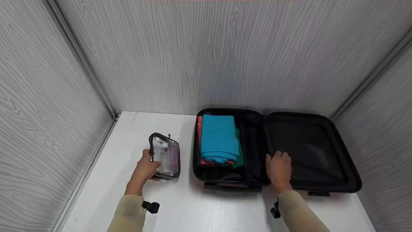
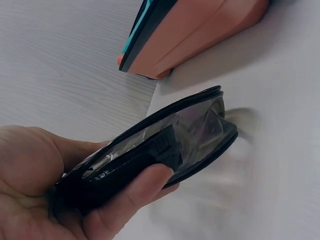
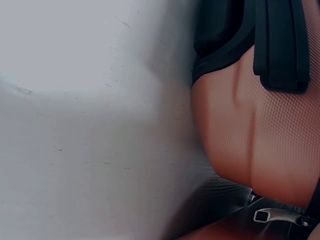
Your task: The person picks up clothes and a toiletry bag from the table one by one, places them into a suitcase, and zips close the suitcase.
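Observation:
My left hand [image 1: 145, 168] grips the near left side of a clear toiletry pouch [image 1: 175, 158] with black trim. Through its clear plastic show a bottle [image 1: 165, 159] and something purple. In the left wrist view, the thumb lies on one side of the pouch [image 2: 172, 117] and fingers are partly hidden behind it. My right hand [image 1: 279, 170] rests on the open suitcase [image 1: 352, 170] near its hinge, fingers loosely bent. The right wrist view shows its orange shell [image 3: 280, 135] and a zipper pull [image 3: 280, 215], with only a sliver of the hand.
Folded blue cloth [image 1: 220, 133] lies in the suitcase's left half, over red and green cloth. The lid half lies flat at right. A white table [image 1: 180, 206] bears everything, with grey wood-patterned walls [image 1: 225, 58] behind and at both sides.

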Available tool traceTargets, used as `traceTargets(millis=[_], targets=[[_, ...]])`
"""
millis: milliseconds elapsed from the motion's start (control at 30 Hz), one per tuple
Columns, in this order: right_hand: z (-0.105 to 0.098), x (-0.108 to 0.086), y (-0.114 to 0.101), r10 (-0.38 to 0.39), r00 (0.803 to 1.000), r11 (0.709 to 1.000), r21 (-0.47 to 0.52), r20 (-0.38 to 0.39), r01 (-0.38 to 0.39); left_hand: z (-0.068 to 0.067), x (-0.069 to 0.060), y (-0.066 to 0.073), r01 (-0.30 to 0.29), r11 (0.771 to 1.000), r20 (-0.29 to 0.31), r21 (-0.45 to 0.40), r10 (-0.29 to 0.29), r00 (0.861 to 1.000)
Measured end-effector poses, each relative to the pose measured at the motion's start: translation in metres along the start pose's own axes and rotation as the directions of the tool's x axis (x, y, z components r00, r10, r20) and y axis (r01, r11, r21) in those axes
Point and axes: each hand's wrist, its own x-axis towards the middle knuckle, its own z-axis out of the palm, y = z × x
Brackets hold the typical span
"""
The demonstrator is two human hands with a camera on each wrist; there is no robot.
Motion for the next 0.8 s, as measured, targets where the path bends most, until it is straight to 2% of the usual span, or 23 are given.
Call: traceTargets(millis=[233,533,700,800], targets=[[0.001,0.003,0.002,0.037,0.999,0.999,0.006,0.031,-0.037,0.001,-0.005,0.009,-0.031,1.000,-0.025,0.002,0.031,0.999],[-0.004,0.006,0.004,0.079,0.991,0.996,0.024,0.112,-0.082,0.001,-0.009,0.017,-0.065,0.998,-0.068,-0.022,0.064,0.996],[-0.012,0.008,0.003,0.073,0.989,0.997,0.019,0.128,-0.077,0.004,-0.015,0.030,-0.117,0.993,-0.110,-0.026,0.113,0.987],[-0.016,0.006,0.003,0.062,0.989,0.998,0.015,0.134,-0.065,0.005,-0.019,0.041,-0.150,0.989,-0.142,0.007,0.149,0.979]])
